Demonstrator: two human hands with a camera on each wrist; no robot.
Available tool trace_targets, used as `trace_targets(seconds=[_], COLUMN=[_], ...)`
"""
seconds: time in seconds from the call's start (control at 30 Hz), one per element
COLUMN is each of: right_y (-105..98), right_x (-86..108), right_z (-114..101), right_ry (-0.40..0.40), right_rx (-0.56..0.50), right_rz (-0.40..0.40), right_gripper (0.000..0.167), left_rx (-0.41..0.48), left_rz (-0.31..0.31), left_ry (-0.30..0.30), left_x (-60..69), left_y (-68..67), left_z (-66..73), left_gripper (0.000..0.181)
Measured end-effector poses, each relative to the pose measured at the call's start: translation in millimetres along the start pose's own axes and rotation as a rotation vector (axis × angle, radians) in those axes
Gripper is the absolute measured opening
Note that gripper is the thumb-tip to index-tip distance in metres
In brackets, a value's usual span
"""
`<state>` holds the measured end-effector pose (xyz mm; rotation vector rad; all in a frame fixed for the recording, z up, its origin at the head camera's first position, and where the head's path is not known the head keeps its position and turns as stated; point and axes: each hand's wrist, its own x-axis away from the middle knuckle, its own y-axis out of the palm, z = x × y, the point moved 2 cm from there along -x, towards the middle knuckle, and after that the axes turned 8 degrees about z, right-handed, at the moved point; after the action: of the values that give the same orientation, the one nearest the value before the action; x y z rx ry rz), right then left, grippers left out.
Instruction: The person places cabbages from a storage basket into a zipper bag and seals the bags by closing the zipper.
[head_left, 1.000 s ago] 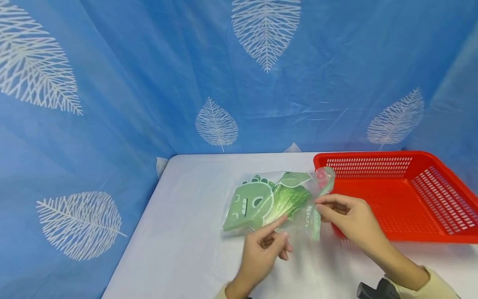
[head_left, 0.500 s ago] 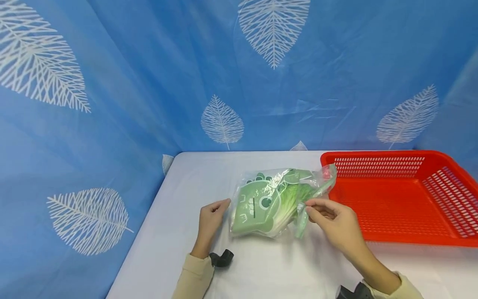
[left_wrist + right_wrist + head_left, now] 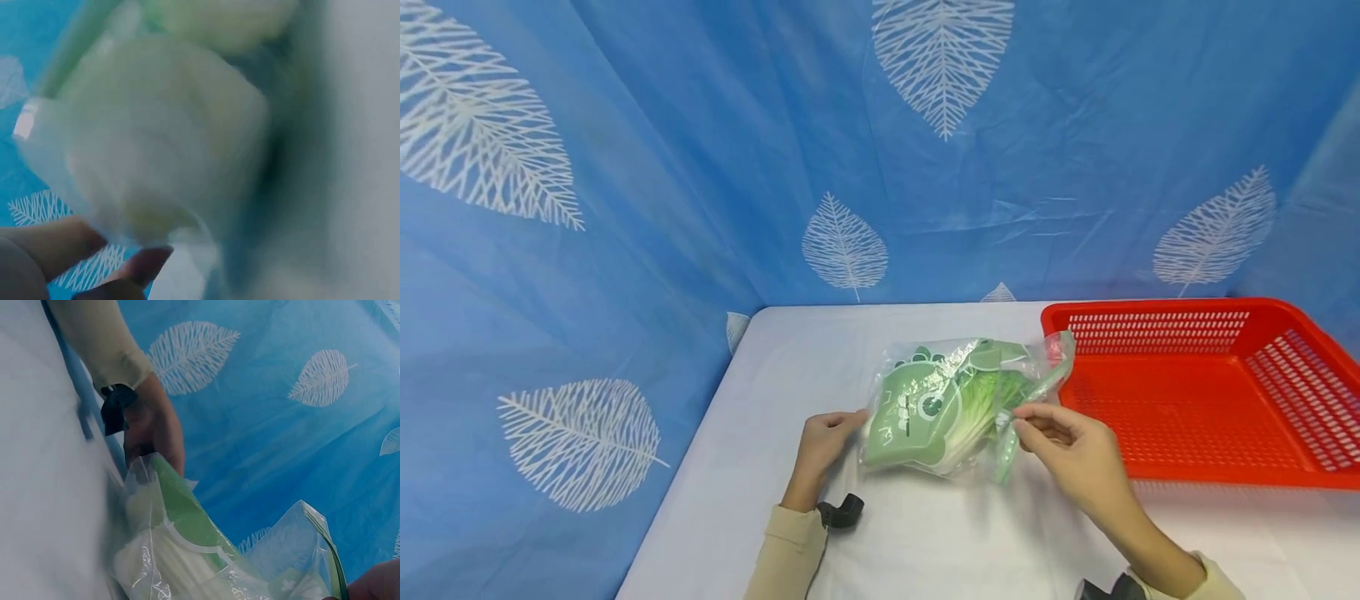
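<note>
A clear plastic bag (image 3: 891, 429) printed with a green cartoon face lies on the white table in the head view. Inside it is a leafy vegetable (image 3: 976, 408) with pale stalks. My left hand (image 3: 818, 450) pinches the bag's left end between thumb and finger; the left wrist view shows the fingertips (image 3: 147, 265) at the plastic, beside the pale, blurred vegetable. At the other end, my right hand (image 3: 1078, 454) pinches the green-edged mouth of the bag, which is folded and slightly raised. The right wrist view shows both ends held.
A red plastic basket (image 3: 1180, 400) with perforated walls stands right of the bag, close to its mouth. Blue cloth (image 3: 737, 167) with white leaf prints hangs behind and to the left of the table (image 3: 775, 358).
My left hand has moved from the bag's front to its left end and taken hold there. The mouth, still in my right hand, has shifted slightly left and folded over.
</note>
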<state>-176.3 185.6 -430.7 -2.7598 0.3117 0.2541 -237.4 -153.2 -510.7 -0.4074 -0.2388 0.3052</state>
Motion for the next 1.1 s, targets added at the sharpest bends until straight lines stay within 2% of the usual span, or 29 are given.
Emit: trace_targets(seconds=[0.13,0.27,0.37,0.43,0.5,0.63,0.7,0.77,0.8,0.87,0.9,0.97,1.0,1.03,1.1], right_y=[3,15,29,38,45,53,55,57,57,58,57,57,56,56,55], right_x=[2.2,5.8,11.6,15.6,19.3,23.7,25.1,25.9,26.2,26.5,26.5,26.5,26.5,26.5,26.4], right_z=[-1,4,15,26,37,57,64,69,71,74,76,77,78,78,78], right_ry=[-0.028,-0.022,0.015,0.057,0.106,0.173,0.175,0.162,0.153,0.128,0.115,0.090,0.080,0.071,0.060], right_rx=[-0.020,-0.040,-0.080,-0.142,-0.197,-0.276,-0.277,-0.273,-0.271,-0.269,-0.266,-0.275,-0.278,-0.280,-0.292], right_rz=[0.008,0.007,-0.012,-0.040,-0.068,-0.100,-0.099,-0.092,-0.090,-0.090,-0.091,-0.095,-0.096,-0.097,-0.097], right_gripper=[0.016,0.013,0.012,0.012,0.015,0.019,0.020,0.020,0.020,0.019,0.019,0.018,0.018,0.018,0.017], left_rx=[0.049,0.112,0.130,0.133,0.123,0.113,0.110,0.090,0.068,0.049,0.048,0.096,0.143,0.215,0.337], left_rz=[-0.032,0.028,0.100,0.141,0.153,0.133,0.138,0.183,0.232,0.354,0.416,0.478,0.461,0.399,0.224], left_ry=[-0.041,-0.073,-0.117,-0.148,-0.172,-0.192,-0.174,-0.086,-0.009,0.179,0.283,0.498,0.578,0.639,0.719], left_x=[-5.4,-19.9,-33.6,-41.7,-48.1,-55.3,-54.9,-51.1,-47.7,-34.3,-23.7,1.3,16.4,31.8,60.3], left_y=[-7.2,-30.6,-56.0,-71.8,-84.1,-96.0,-97.1,-97.2,-96.7,-93.3,-89.3,-74.6,-63.8,-50.8,-20.1], left_z=[-1.9,-6.2,-11.0,-14.0,-16.3,-17.8,-16.8,-13.6,-10.9,-2.1,4.1,15.2,21.4,25.9,31.8], left_gripper=[0.029,0.027,0.029,0.031,0.035,0.040,0.040,0.037,0.034,0.026,0.022,0.016,0.015,0.015,0.016])
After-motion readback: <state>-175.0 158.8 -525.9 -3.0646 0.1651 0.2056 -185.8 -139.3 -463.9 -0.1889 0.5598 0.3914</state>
